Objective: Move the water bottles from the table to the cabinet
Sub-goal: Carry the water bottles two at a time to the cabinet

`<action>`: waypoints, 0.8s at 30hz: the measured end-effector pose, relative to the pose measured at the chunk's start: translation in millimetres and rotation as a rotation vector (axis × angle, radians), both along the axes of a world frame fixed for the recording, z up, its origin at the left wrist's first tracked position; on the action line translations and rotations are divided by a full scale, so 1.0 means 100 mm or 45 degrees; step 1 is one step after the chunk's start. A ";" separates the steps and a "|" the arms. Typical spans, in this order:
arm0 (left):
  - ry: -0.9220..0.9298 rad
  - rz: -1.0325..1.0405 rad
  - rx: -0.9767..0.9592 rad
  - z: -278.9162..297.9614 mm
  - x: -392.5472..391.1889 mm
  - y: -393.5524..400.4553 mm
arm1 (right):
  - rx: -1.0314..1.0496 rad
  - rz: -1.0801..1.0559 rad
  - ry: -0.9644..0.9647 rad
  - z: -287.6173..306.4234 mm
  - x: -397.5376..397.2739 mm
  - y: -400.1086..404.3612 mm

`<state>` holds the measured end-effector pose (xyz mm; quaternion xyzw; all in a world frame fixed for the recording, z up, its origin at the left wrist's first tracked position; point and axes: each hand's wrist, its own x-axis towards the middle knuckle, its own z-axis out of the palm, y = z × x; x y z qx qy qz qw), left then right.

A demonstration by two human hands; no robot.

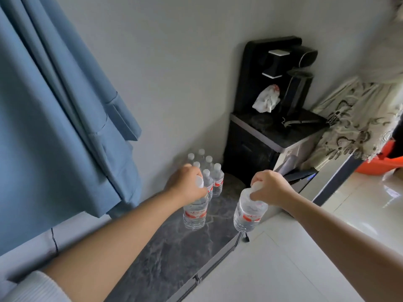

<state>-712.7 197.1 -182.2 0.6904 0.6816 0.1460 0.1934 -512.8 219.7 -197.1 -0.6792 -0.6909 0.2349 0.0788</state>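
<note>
From the head view, the likeliest slip is at the right hand [269,187]: its fingers [257,198] are curled round only the cap and neck of the right bottle [248,214], which hangs tilted over the front edge of the dark marbled counter [165,253]. A full bottle held by so little could twist loose and fall to the pale floor [272,269]. The left hand [187,184] grips the left bottle [195,212] the same way, fingers closed about its white cap; that bottle stands upright over the counter, though whether its base touches the surface I cannot tell. It sits just beside the cluster of bottles [207,171] already gathered against the wall, so setting it down carelessly might knock the nearest ones over, and one toppling could take the others with it. The bottles are clear ribbed plastic with white screw caps and red-and-white labels, and seem full. The cluster stands between the blue curtain [54,116] and the black water dispenser [272,118], in the far corner of the counter.
</note>
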 end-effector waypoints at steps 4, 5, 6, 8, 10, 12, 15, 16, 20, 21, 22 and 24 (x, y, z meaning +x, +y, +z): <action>0.010 0.070 -0.072 -0.24 0.27 0.32 | -0.044 0.157 -0.066 -0.21 0.20 0.36; 0.005 0.106 -0.098 -0.32 0.39 0.44 | -0.063 0.196 -0.069 -0.27 0.30 0.53; 0.006 0.151 -0.120 -0.40 0.52 0.57 | -0.086 0.243 -0.074 -0.33 0.39 0.70; 0.000 0.202 -0.147 -0.54 0.66 0.75 | -0.109 0.312 -0.084 -0.42 0.47 0.95; -0.016 0.251 -0.175 -0.72 0.76 0.90 | -0.117 0.366 -0.080 -0.55 0.51 1.14; -0.018 0.282 -0.221 -0.87 0.85 1.00 | -0.132 0.389 -0.084 -0.67 0.54 1.29; 0.005 0.333 -0.272 -1.10 0.93 1.21 | -0.159 0.432 -0.103 -0.85 0.55 1.57; 0.004 0.350 -0.285 -1.17 0.94 1.28 | -0.177 0.446 -0.110 -0.92 0.54 1.66; -0.012 0.405 -0.351 -1.46 0.95 1.52 | -0.247 0.472 -0.125 -1.21 0.47 1.95; -0.014 0.419 -0.378 -1.55 0.92 1.59 | -0.265 0.483 -0.134 -1.30 0.43 2.02; -0.024 0.428 -0.403 -1.64 0.90 1.65 | -0.288 0.494 -0.148 -1.39 0.39 2.09; -0.080 0.447 -0.447 -1.81 0.84 1.74 | -0.357 0.505 -0.178 -1.53 0.29 2.21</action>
